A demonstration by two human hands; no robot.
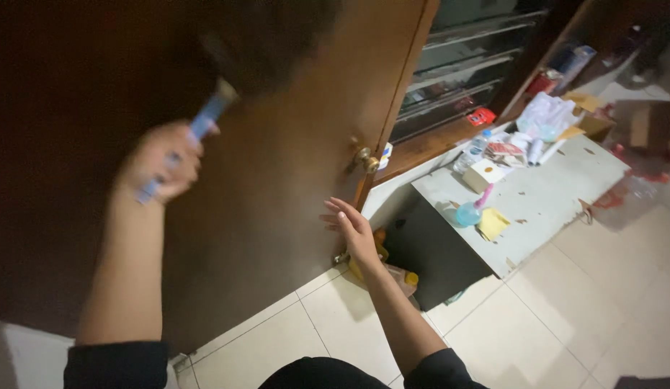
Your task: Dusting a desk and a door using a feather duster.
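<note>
So the left hand (161,162) is up high, arm raised nearly straight from the elbow, fist wrapped tight around the blue handle of a paintbrush (205,122). The grip is fully closed on that handle. The bristle end points up and to the right and sits against the dark brown wooden door (277,158), in a patch that looks darker than the rest, though it's blurry so I can't say much about the bristles themselves. Holding it low on the handle like that looks like it gives reach for the upper part of the panel.

The right hand (351,229) is empty, fingers spread and flat, palm pressed on the door's edge a bit below the brass door knob (362,157). My guess is it's bracing the door so it doesn't swing while the brush pushes on it. That arm stretches out forward, dark sleeve pushed up near the elbow.

Off to the right there's a low pale surface (551,202) with clutter on it: a yellow sticky pad (493,222), a small blue bottle with a pink top (470,211), a plastic water bottle (473,153) and a crumpled white bag (545,117). White tiled floor (537,331) underneath.
</note>
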